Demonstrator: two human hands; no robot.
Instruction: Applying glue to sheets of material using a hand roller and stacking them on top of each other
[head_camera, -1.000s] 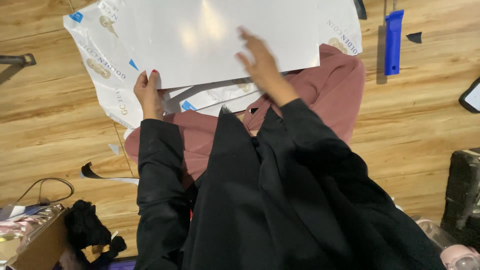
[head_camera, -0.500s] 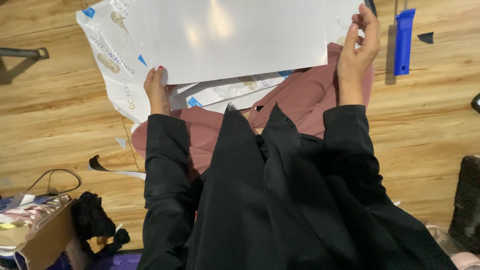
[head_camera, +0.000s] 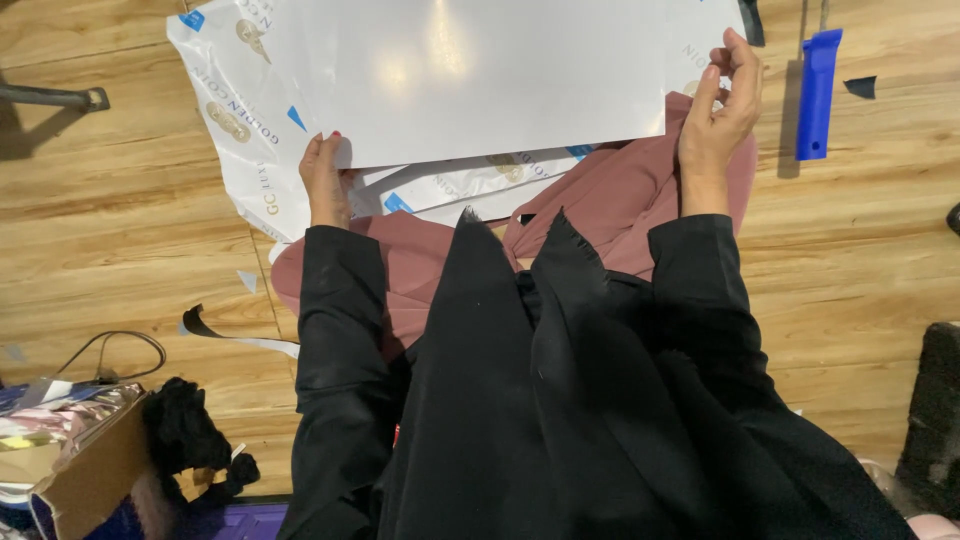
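Observation:
A large glossy white sheet (head_camera: 480, 75) lies over a stack of white wrappers (head_camera: 240, 110) with blue corners and gold emblems, on a wooden floor. My left hand (head_camera: 322, 180) grips the sheet's lower left corner. My right hand (head_camera: 722, 110) pinches the right edge of the stack near the sheet's lower right corner. Both arms wear black sleeves. Pink-red cloth (head_camera: 600, 200) over my lap lies under the stack.
A blue plastic tool (head_camera: 817, 90) lies on the floor to the right. A cardboard box (head_camera: 85, 470) with crumpled foil, a black cloth bundle (head_camera: 185, 430) and a cable (head_camera: 110, 355) sit at lower left. Black scraps lie on the floor (head_camera: 110, 230).
My right hand moved from the sheet's middle out to its right edge and took hold there. My left hand kept its grip at the lower left corner.

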